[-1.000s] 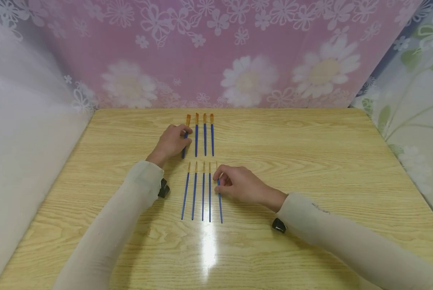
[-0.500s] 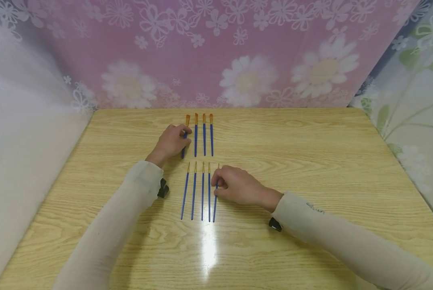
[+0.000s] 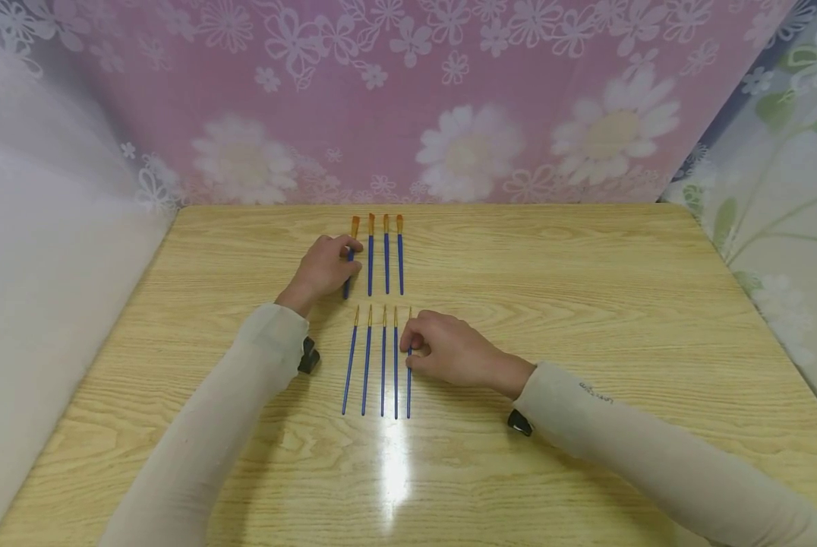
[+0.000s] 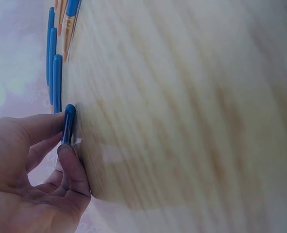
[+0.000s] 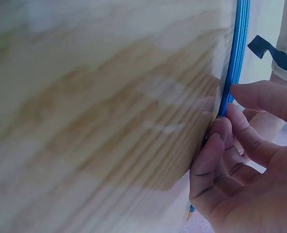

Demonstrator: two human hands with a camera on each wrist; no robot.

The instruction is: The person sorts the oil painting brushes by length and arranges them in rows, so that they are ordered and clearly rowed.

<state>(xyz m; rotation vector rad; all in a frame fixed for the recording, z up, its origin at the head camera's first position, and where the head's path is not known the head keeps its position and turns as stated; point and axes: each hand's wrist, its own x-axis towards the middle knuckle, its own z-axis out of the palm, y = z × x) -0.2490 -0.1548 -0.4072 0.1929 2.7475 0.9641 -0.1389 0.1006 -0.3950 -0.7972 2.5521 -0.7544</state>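
In the head view, my left hand (image 3: 323,267) pinches the leftmost flat paintbrush (image 3: 355,226) of the back row, its orange bristles pointing to the far edge. The left wrist view shows thumb and fingers on either side of that blue handle (image 4: 69,121). My right hand (image 3: 452,349) holds the rightmost thin paintbrush (image 3: 409,395) of the front row between thumb and fingers, low at the tabletop. Its pointed tip faces away from me, and the fingers cover part of the handle. In the right wrist view, the thumb (image 5: 260,97) touches a blue handle (image 5: 238,53).
Several thin brushes (image 3: 383,372) lie side by side left of my right hand. Three flat brushes (image 3: 386,262) lie right of my left hand. All rest on the wood-grain table (image 3: 586,289), backed by a pink floral curtain (image 3: 381,99). Sleeves cover both forearms.
The thin brush in my right hand has swung its handle end left, then slightly back right, and now lies almost parallel to its neighbour. My left hand stays in place.
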